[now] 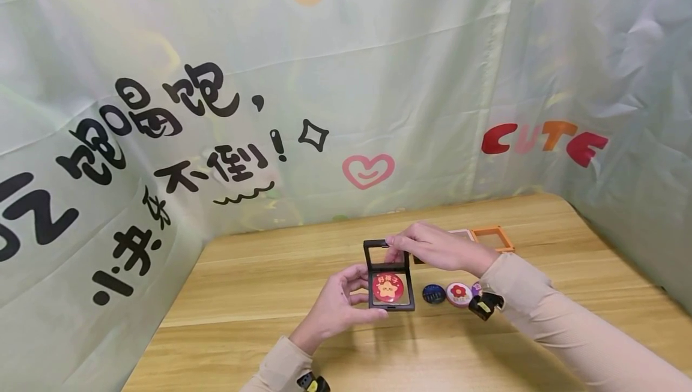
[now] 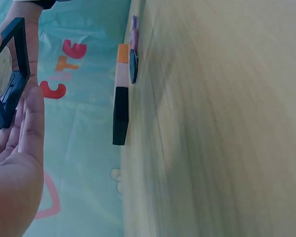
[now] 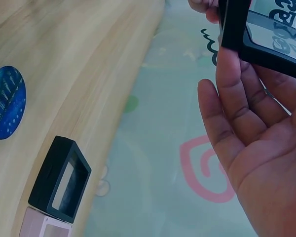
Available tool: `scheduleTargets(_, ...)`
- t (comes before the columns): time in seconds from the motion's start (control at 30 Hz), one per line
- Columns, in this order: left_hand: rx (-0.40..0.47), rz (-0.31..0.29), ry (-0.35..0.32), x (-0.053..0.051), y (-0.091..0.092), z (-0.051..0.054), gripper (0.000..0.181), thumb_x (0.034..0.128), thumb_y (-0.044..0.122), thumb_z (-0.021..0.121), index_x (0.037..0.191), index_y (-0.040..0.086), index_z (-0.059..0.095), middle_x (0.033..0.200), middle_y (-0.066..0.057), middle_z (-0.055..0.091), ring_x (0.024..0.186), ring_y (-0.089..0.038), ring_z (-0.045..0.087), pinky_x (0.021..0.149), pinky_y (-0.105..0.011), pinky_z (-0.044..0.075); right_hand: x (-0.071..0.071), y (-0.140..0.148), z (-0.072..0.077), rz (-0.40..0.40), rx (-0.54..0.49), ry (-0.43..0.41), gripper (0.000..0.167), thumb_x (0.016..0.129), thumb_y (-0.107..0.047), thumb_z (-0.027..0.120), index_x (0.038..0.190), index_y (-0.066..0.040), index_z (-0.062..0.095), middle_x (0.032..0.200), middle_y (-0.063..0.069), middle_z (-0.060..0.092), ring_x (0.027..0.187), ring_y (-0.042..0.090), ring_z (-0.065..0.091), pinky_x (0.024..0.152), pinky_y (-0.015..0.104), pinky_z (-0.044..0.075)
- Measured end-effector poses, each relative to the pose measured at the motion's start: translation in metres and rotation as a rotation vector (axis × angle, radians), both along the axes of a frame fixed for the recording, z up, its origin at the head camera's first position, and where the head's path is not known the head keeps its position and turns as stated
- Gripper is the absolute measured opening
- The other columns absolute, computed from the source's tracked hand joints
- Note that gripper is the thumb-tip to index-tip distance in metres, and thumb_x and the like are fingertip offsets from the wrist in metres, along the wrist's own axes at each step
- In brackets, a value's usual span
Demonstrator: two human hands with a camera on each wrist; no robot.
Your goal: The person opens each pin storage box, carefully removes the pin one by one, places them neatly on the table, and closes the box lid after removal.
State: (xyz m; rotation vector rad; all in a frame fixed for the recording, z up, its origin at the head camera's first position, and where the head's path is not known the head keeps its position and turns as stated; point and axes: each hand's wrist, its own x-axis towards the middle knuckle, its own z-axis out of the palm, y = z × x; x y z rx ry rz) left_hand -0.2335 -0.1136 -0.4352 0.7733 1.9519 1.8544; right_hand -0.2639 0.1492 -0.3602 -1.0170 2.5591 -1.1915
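A black hinged display frame is held raised above the table with its lid swung up. Inside its lower half lies a round red badge with a yellow star figure. My left hand grips the lower half from the left, thumb along the front edge and fingers behind. At the lid's upper right corner, my right hand pinches the rim between thumb and fingers. In the right wrist view, the right hand shows its palm side, with fingers against the frame.
Right of the frame lie a dark blue badge, a white badge with a red flower and a partly hidden purple badge. Behind them sit another black frame, a pink frame and an orange frame. Printed cloth surrounds the table.
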Motion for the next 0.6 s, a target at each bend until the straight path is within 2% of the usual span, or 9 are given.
scheduleTargets(0.13,0.005,0.011,-0.004,-0.0001,-0.0008,-0.0012,0.068,0.0822,0.001,0.091,0.143,-0.002,0.059,0.121,-0.006,0.069,0.108,-0.015,0.071,0.097,-0.032,0.066,0.0001,0.0001,-0.0004,-0.010,0.000,-0.016,0.048,0.117,-0.036,0.042,0.108,-0.013,0.083,0.106,-0.002,0.082,0.099,0.011,0.073,0.094,0.033,0.060)
scheduleTargets(0.3,0.020,0.049,-0.009,0.0003,-0.0030,-0.0019,0.069,0.0824,0.004,0.092,0.143,-0.002,0.059,0.122,-0.006,0.070,0.111,-0.015,0.070,0.099,-0.033,0.066,0.0006,-0.0011,0.0004,-0.024,0.024,0.009,0.049,0.117,-0.042,0.040,0.114,-0.016,0.081,0.109,-0.004,0.080,0.105,0.013,0.071,0.096,0.036,0.058)
scheduleTargets(0.43,0.014,0.072,-0.005,-0.0001,-0.0037,-0.0022,0.068,0.0813,0.002,0.092,0.142,-0.002,0.061,0.121,-0.006,0.071,0.110,-0.015,0.071,0.099,-0.033,0.065,0.0008,0.0007,0.0019,-0.053,0.036,0.085,0.044,0.116,-0.040,0.044,0.115,-0.014,0.079,0.107,-0.004,0.079,0.101,0.012,0.069,0.090,0.034,0.058)
scheduleTargets(0.5,0.006,0.087,0.001,-0.0004,-0.0040,-0.0024,0.067,0.0806,0.001,0.092,0.140,-0.002,0.062,0.120,-0.006,0.071,0.109,-0.014,0.071,0.099,-0.032,0.065,0.0012,0.0030,0.0035,-0.063,0.019,0.133,0.039,0.116,-0.037,0.048,0.118,-0.012,0.078,0.101,-0.004,0.077,0.090,0.011,0.067,0.083,0.031,0.059)
scheduleTargets(0.6,-0.003,0.112,0.009,-0.0016,-0.0045,-0.0030,0.066,0.0794,0.000,0.091,0.139,-0.003,0.063,0.119,-0.007,0.071,0.109,-0.014,0.071,0.099,-0.032,0.065,0.0028,0.0065,0.0076,-0.102,-0.006,0.213,0.030,0.113,-0.032,0.055,0.122,-0.013,0.077,0.104,-0.006,0.078,0.089,0.008,0.068,0.083,0.028,0.060)
